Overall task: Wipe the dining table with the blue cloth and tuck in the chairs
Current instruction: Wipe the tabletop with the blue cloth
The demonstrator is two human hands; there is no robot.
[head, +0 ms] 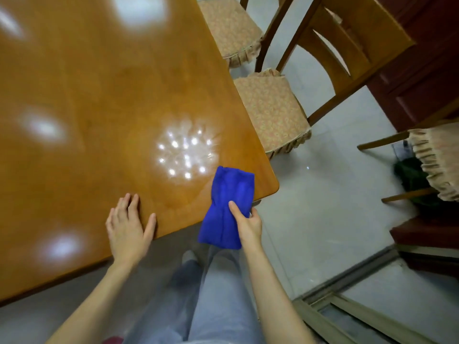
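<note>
At the near table corner, the right hand (249, 225) pinches one soft, folded blue cloth (229, 204), thumb on top, half hanging past the glossy wooden table (99, 95) edge. The left hand (129, 227) lies flat on the wood, fingers straight. Three frill-cushioned wooden chairs (270, 112) stand beside the table.

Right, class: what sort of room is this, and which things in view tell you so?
Most likely a home dining room: a large polished wooden table, cushioned wooden chairs set along its side, and a pale tiled floor.
</note>
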